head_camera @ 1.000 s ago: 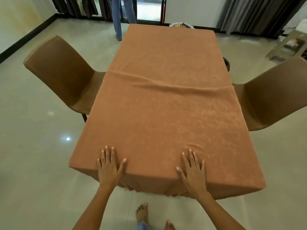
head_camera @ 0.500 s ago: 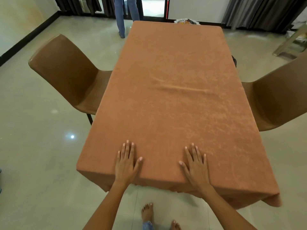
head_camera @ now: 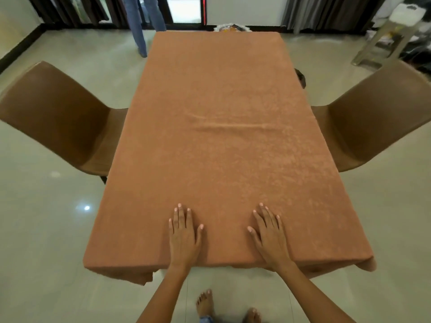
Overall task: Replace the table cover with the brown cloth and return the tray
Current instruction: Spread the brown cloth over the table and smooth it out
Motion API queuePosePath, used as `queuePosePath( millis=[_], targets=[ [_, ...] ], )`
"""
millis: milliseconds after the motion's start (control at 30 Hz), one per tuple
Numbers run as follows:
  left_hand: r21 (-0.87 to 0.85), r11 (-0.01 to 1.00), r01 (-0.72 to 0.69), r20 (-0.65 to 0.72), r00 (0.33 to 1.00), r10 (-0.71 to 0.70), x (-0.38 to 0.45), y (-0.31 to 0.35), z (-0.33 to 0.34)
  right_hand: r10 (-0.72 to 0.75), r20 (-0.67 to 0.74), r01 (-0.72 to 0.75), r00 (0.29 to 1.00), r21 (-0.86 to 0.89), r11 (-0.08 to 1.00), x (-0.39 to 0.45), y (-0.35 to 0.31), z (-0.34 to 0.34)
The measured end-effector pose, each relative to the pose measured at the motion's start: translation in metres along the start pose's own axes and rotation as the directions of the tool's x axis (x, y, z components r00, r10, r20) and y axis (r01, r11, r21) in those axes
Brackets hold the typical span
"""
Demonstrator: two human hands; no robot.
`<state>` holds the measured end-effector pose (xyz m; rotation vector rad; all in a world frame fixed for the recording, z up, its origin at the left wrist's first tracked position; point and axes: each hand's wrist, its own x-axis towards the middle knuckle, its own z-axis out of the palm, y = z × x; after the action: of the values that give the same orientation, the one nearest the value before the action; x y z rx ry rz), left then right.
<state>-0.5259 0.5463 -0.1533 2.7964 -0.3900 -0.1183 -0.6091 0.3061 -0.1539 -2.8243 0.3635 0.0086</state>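
Glossy pale floor tiles (head_camera: 46, 229) surround the table where we stand barefoot. We have our left hand (head_camera: 184, 234) and right hand (head_camera: 270, 234) pressed flat on the brown cloth (head_camera: 221, 148) near the table's near edge, side by side but apart, fingers straight and slightly spread, gripping nothing. The cloth covers the whole tabletop and hangs over the near edge, bunching a little at both near corners; one shallow crease (head_camera: 233, 125) runs across its middle. A brown chair (head_camera: 58, 117) sits tucked against the left side and another brown chair (head_camera: 373, 113) against the right. Beyond the far end we see something partly hidden by the table (head_camera: 229, 27), too small to identify, and another person's legs in jeans (head_camera: 140, 24) by dark curtains (head_camera: 70, 10).
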Motion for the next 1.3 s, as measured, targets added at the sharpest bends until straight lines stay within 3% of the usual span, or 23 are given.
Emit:
queuePosePath(
  millis=[233, 333, 400, 500, 733, 933, 1300],
  targets=[
    [-0.075, 0.964, -0.255, 0.069, 0.963, 0.260, 0.022, 0.168, 0.037, 0.109, -0.049, -0.107, 0.993, 0.044, 0.993, -0.005, 0.092, -0.027],
    [-0.064, 0.956, -0.288, 0.083, 0.953, 0.292, 0.027, 0.239, 0.060, 0.095, -0.067, -0.091, 0.993, 0.071, 0.993, -0.007, 0.149, -0.042],
    [-0.030, 0.970, -0.242, 0.096, 0.965, 0.244, 0.030, 0.281, 0.076, 0.018, -0.044, -0.015, 0.999, 0.062, 0.998, -0.007, 0.191, -0.053],
    [-0.003, 0.998, -0.056, 0.109, 0.992, 0.056, 0.026, 0.330, 0.098, -0.179, 0.013, 0.179, 0.984, 0.005, 0.984, -0.010, 0.252, -0.068],
    [-0.050, 0.938, 0.343, 0.063, 0.938, -0.340, 0.038, 0.413, 0.117, -0.592, 0.059, 0.592, 0.804, 0.017, 0.805, 0.023, 0.346, -0.114],
    [-0.201, 0.918, 0.342, -0.042, 0.933, -0.357, 0.096, 0.527, 0.116, -0.695, -0.070, 0.698, 0.716, 0.092, 0.710, 0.118, 0.422, -0.172],
    [-0.375, 0.850, 0.370, -0.208, 0.860, -0.466, 0.295, 0.739, 0.118, -0.720, -0.069, 0.722, 0.690, 0.129, 0.680, 0.370, 0.599, -0.330]
  ],
)
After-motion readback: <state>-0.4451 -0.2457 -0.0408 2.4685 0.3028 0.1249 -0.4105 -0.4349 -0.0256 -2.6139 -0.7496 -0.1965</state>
